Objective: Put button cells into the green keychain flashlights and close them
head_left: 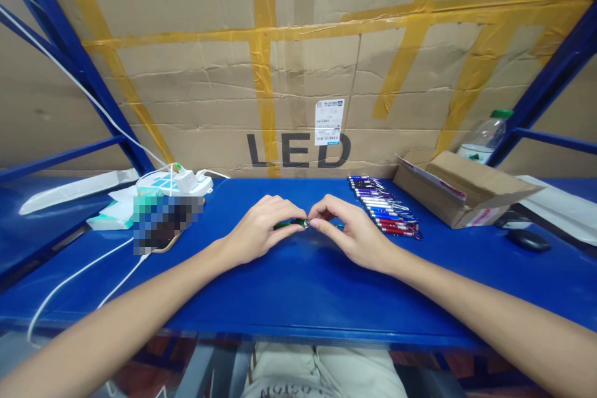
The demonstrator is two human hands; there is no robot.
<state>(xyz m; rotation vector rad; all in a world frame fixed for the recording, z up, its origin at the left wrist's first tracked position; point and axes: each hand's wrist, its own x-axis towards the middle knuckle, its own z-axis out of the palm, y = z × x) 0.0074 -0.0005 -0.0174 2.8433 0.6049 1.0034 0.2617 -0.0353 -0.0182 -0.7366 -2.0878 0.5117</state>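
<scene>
A slim green mini flashlight (285, 223) lies level in my left hand (261, 228), its fingers closed around it and its silvery end turned to the right. At that end, the thumb and index finger of my right hand (349, 228) are pinched together. A bit of green shows under the right fingers, but whether it joins the flashlight is hidden. Both hands are just above the blue table (298, 286). To their right, several mini flashlights (380, 205) in purple, black, silver, blue and red lie in a row, with carabiner clips at their right ends.
An open cardboard box (466, 189), a black mouse (528, 240) and a bottle with a green cap (485, 135) are on the right. Leftward are a phone (170, 227), a tissue pack (114, 214) and a white power strip (203, 185) with cables. Taped cardboard (205, 93) stands behind.
</scene>
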